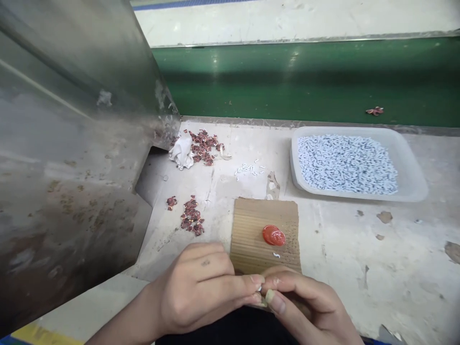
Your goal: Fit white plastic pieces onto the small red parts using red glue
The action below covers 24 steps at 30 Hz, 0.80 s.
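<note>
At the near edge of a corrugated cardboard piece [247,235], my left hand [201,290] and my right hand [309,299] meet fingertip to fingertip, both closed in a pinch. A bit of a small white piece [259,288] shows at my left thumb and forefinger. Whatever my right fingers grip is hidden between them. On the cardboard sits a glossy red-orange blob [273,235], with one small curved white piece [276,255] lying just in front of it.
A translucent plastic tub [413,187] of small pale-blue curved pieces stands to the right. Dark-red small parts [192,215] lie in clusters at left, near a crumpled white tissue [182,151]. A metal panel [72,143] rises at left; a green belt [269,86] runs behind.
</note>
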Tool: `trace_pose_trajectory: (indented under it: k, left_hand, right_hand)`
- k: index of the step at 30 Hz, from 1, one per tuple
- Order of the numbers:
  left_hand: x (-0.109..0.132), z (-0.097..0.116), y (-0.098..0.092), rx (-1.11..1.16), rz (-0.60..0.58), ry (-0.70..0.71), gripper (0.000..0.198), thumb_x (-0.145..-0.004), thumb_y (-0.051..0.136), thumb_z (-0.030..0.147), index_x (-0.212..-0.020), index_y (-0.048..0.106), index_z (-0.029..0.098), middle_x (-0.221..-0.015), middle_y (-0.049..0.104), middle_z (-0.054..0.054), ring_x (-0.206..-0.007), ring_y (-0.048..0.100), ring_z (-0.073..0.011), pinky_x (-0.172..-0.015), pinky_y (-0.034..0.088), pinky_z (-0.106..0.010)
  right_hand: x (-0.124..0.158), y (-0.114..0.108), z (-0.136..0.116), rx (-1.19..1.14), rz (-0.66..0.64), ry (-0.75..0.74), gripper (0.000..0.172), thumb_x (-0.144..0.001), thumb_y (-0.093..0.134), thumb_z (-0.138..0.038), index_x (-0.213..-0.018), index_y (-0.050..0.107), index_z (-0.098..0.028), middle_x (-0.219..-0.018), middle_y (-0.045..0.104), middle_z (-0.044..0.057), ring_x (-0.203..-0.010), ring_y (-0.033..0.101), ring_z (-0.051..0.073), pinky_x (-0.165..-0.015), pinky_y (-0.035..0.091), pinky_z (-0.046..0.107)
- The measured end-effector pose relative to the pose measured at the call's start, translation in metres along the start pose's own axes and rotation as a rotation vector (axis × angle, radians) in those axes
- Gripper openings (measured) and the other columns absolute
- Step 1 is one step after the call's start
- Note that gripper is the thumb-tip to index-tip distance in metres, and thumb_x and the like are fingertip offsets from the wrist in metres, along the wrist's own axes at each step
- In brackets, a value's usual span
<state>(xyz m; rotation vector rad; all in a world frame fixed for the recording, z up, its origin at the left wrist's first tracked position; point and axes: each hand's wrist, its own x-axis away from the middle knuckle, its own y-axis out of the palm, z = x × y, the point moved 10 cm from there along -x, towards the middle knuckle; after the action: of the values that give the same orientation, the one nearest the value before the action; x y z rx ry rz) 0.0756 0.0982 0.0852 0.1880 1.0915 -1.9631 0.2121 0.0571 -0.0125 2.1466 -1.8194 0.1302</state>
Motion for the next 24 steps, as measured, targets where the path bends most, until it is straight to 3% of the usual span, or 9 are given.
trace_pose_trajectory:
  k: [3,9,13,17,21,24]
  left_hand:
    - [0.0,-0.001,0.004,0.085,-0.022,0.015,0.018,-0.109,0.059,0.02,-0.109,0.076,0.012,-0.065,0.066,0.002,-0.053,0.057,-0.0105,-0.052,0.05,-0.024]
    - [0.005,-0.009,0.012,0.249,0.012,-0.074,0.018,-0.107,0.064,0.024,-0.108,0.078,0.013,-0.064,0.069,0.0,-0.052,0.059,-0.0103,-0.053,0.053,-0.022]
    - [0.018,-0.026,0.022,0.501,0.192,-0.314,0.016,-0.099,0.077,0.033,-0.098,0.083,0.019,-0.059,0.065,0.002,-0.049,0.054,-0.009,-0.048,0.047,-0.02]
    - [0.035,-0.038,0.034,0.623,0.377,-0.497,0.02,-0.094,0.081,0.043,-0.088,0.084,0.023,-0.053,0.052,0.005,-0.047,0.043,-0.0088,-0.044,0.041,-0.02]
    - [0.034,-0.03,0.031,0.59,0.361,-0.412,0.014,-0.095,0.081,0.037,-0.09,0.081,0.024,-0.056,0.061,0.003,-0.049,0.05,-0.0098,-0.049,0.046,-0.022]
    - [0.028,-0.02,0.025,0.487,0.313,-0.283,0.013,-0.097,0.08,0.035,-0.095,0.078,0.022,-0.058,0.066,0.002,-0.049,0.054,-0.0101,-0.05,0.048,-0.023]
  right_hand:
    - [-0.001,-0.002,0.003,-0.001,0.03,0.014,0.017,-0.096,0.078,-0.039,-0.094,0.081,-0.022,-0.086,0.076,0.004,-0.072,0.071,0.012,-0.067,0.063,0.019]
    - [-0.001,0.0,0.007,-0.014,0.01,-0.02,0.018,-0.097,0.077,-0.036,-0.092,0.079,-0.019,-0.084,0.075,0.007,-0.071,0.071,0.014,-0.065,0.063,0.021]
    - [-0.001,0.002,0.004,-0.036,-0.024,-0.123,0.005,-0.098,0.074,-0.024,-0.099,0.078,-0.025,-0.087,0.072,0.005,-0.074,0.068,0.012,-0.066,0.059,0.021]
    - [0.002,0.003,0.004,-0.072,-0.031,-0.166,0.021,-0.093,0.076,-0.015,-0.106,0.079,-0.031,-0.092,0.069,0.003,-0.076,0.064,0.011,-0.07,0.055,0.019]
    - [0.003,0.002,0.015,-0.138,0.001,-0.023,0.006,-0.096,0.079,-0.033,-0.096,0.079,-0.026,-0.087,0.058,0.001,-0.064,0.047,0.005,-0.058,0.043,0.015]
    - [0.004,0.007,0.022,-0.189,0.009,0.103,0.036,-0.094,0.078,-0.055,-0.089,0.075,-0.019,-0.075,0.044,-0.002,-0.06,0.038,0.006,-0.053,0.037,0.015]
